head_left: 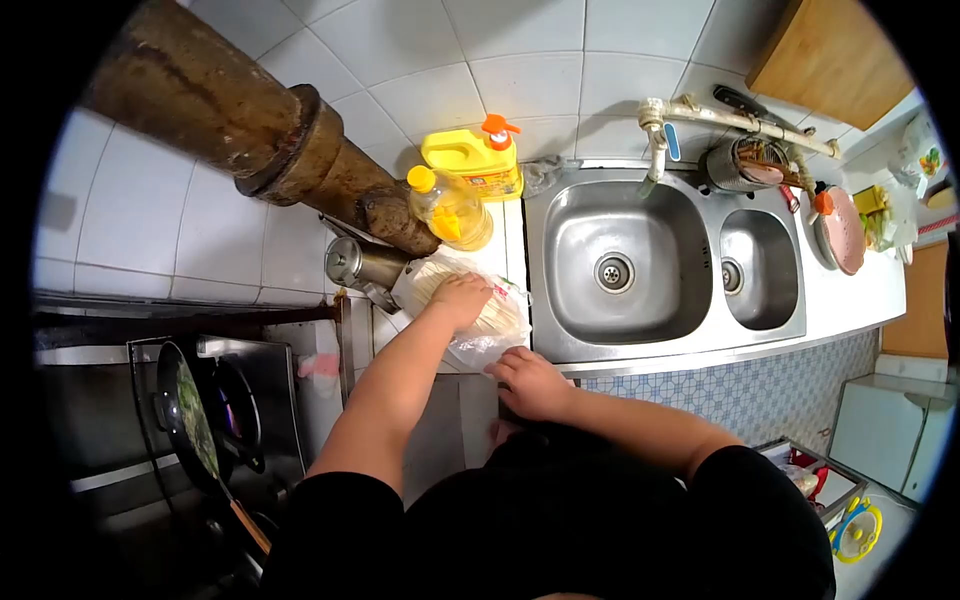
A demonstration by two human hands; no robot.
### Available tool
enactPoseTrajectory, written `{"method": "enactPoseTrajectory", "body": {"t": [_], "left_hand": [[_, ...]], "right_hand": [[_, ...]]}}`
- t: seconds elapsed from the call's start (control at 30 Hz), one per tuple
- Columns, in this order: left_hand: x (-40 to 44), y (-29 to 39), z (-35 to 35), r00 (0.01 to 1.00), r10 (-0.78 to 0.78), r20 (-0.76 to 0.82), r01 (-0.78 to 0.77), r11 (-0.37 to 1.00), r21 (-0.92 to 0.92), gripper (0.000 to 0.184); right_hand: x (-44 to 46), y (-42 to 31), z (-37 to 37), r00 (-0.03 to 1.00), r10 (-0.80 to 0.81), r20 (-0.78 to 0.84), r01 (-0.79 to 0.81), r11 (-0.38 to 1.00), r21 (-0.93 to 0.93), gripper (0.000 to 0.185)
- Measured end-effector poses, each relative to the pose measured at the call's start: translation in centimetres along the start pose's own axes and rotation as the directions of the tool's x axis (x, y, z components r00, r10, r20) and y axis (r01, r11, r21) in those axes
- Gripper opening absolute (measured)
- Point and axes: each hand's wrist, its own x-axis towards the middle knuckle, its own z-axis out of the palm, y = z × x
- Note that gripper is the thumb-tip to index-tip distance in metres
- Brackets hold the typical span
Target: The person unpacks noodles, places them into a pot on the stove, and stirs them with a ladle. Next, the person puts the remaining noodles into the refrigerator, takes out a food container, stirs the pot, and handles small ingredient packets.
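Observation:
A clear plastic bag point(480, 351) of pale, thin noodle-like sticks point(507, 315) lies on the white counter left of the sink. My left hand point(462, 300) rests on top of the sticks, its fingers stretched over them and partly overlapping. At the bag's lower right edge is my right hand point(530, 383), with its fingers bent and closed on the plastic. Just behind the bag stand a clear oil bottle point(455, 212) with a yellow cap and a yellow jug point(478, 168). To the left of the bag is a metal pot point(362, 264).
A double steel sink point(628, 262) with a faucet point(655, 150) is on the right. On the stove at left sits a black pan point(188, 420) with green food. A thick brown pipe point(215, 110) crosses the upper left. A pink dish point(846, 232) stands far right.

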Motion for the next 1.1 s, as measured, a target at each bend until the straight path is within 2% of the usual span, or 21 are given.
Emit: {"method": "enactPoseTrajectory", "body": {"t": [0.1,0.27,0.37,0.47,0.57,0.67,0.77,0.9,1.1], "left_hand": [[-0.8,0.9,-0.6,1.000,0.002,-0.016,0.000,0.996,0.093,0.041],[-0.1,0.6,0.8,0.999,0.009,-0.038,-0.006,0.997,0.080,0.040],[-0.2,0.4,0.5,1.000,0.017,-0.002,-0.017,0.998,0.063,0.036],[-1.0,0.5,-0.6,0.999,0.003,0.052,-0.004,1.000,0.020,0.033],[-1.5,0.1,0.2,1.000,0.000,0.028,0.000,1.000,0.002,0.027],[-1.7,0.0,0.4,1.000,-0.008,-0.028,0.008,1.000,0.027,0.024],[-1.5,0.1,-0.8,0.999,-0.037,-0.015,0.037,0.999,0.034,0.024],[-1.9,0.0,-0.7,0.997,-0.016,-0.074,0.018,1.000,0.023,0.023],[-1.9,0.1,-1.2,0.995,-0.075,0.065,0.072,0.996,0.050,0.021]], "right_hand": [[-0.4,1.1,-0.6,1.000,-0.012,-0.003,0.013,0.999,0.042,0.039],[-0.5,2.0,-1.7,0.998,-0.047,-0.048,0.051,0.996,0.072,0.039],[-0.5,2.5,-1.9,0.999,0.022,-0.027,-0.019,0.996,0.088,0.039],[0.2,2.7,-2.5,0.990,-0.011,-0.142,0.018,0.999,0.043,0.043],[1.4,2.7,-3.0,0.994,-0.004,-0.110,0.001,1.000,-0.027,0.048],[1.8,3.3,-2.6,0.991,0.121,0.058,-0.110,0.979,-0.173,0.050],[1.7,3.0,-3.3,0.978,0.163,0.128,-0.140,0.976,-0.168,0.048],[1.6,2.8,-3.4,0.980,0.144,0.137,-0.115,0.974,-0.196,0.047],[1.4,2.3,-3.4,0.985,0.123,0.122,-0.088,0.962,-0.258,0.045]]}}
